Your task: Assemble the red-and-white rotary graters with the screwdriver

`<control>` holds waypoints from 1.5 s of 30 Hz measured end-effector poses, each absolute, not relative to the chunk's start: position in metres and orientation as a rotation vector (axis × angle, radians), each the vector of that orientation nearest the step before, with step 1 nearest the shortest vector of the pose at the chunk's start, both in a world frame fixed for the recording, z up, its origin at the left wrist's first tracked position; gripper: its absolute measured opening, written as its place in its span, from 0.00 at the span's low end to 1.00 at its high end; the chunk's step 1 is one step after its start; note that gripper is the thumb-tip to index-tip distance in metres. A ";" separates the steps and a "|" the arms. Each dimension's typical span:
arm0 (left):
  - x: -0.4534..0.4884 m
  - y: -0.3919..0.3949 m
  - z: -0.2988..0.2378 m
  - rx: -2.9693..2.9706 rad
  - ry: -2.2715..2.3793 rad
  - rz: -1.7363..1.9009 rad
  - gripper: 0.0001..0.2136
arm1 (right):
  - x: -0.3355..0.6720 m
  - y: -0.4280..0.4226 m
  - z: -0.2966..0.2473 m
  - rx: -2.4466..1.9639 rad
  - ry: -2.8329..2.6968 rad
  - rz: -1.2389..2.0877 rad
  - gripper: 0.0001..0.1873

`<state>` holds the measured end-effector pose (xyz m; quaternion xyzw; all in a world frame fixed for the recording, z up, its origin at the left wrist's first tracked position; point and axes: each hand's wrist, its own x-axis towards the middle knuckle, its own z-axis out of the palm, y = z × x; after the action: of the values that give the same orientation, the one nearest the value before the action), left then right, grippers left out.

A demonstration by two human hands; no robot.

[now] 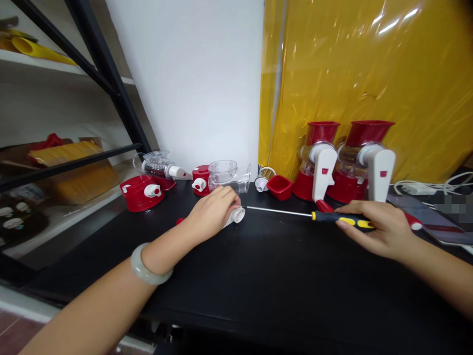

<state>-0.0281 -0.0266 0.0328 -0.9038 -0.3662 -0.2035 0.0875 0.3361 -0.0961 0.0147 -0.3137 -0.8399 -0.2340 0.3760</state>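
Note:
My left hand (212,211) is closed around a white crank handle (236,215) with a red end, low over the black table; the fingers hide much of it. In my right hand (384,229) is a screwdriver (325,217) with a black and yellow grip. Its long metal shaft points left, and the tip is close to the round end of the crank handle. Whether the tip touches anything there, I cannot tell.
Two red and white rotary graters (322,162) stand at the back right. A red base (142,193), a clear plastic housing (231,175), a drum grater (264,178) and a red pusher (280,187) line the back. A tablet (432,217) lies at right, and shelves (33,61) rise at left.

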 end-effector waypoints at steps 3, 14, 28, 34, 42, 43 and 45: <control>-0.028 -0.027 0.033 -2.690 -1.090 -0.613 0.06 | 0.336 -0.096 0.015 -0.811 -2.141 -0.597 0.04; -0.029 -0.025 0.032 -2.682 -1.084 -0.607 0.06 | 0.334 -0.097 0.015 -0.813 -2.148 -0.606 0.04; -0.027 -0.026 0.033 -2.683 -1.093 -0.588 0.06 | 0.334 -0.097 0.015 -0.811 -2.160 -0.616 0.04; -0.029 -0.024 0.031 -2.672 -1.073 -0.589 0.06 | 0.336 -0.096 0.013 -0.811 -2.145 -0.605 0.05; -0.028 -0.026 0.031 -2.666 -1.071 -0.580 0.06 | 0.335 -0.097 0.015 -0.809 -2.161 -0.600 0.04; -0.028 -0.026 0.032 -2.668 -1.072 -0.579 0.06 | 0.335 -0.097 0.015 -0.807 -2.162 -0.602 0.04; -0.029 -0.026 0.032 -2.668 -1.075 -0.579 0.06 | 0.334 -0.097 0.016 -0.803 -2.163 -0.608 0.04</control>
<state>-0.0285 -0.0259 0.0315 -0.9044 -0.3645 -0.1963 0.1034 0.3337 -0.0966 0.0155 -0.3129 -0.8427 -0.2369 0.3686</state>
